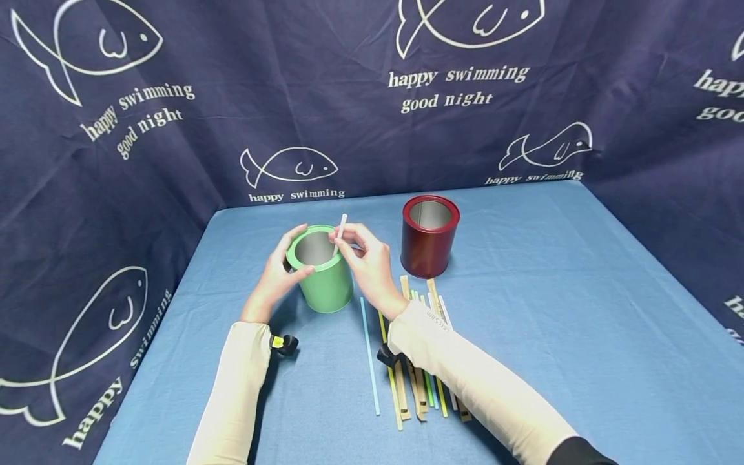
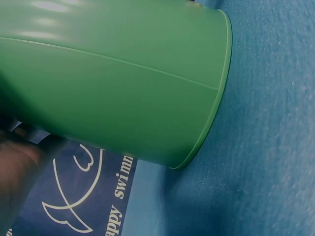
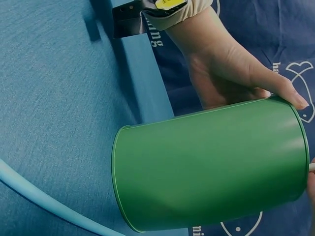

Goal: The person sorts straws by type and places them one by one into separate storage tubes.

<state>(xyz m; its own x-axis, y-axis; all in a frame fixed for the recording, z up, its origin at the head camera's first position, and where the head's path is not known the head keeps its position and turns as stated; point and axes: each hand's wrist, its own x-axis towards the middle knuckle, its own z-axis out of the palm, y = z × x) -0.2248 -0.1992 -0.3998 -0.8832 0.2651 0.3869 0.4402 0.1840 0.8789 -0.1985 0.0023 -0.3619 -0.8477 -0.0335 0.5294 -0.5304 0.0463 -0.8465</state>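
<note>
Green can sits between the two hands, mouth up. Left hand grasps it from the left, thumb and fingers spread about the rim. White straw, tilted, is pinched between thumb and fingers of the right hand, its lower end at the can's mouth. Light-blue straw lies nearer the person than the right hand; mixed straws lie partly under the right forearm. Red can stands upright, right of the right hand.
</note>
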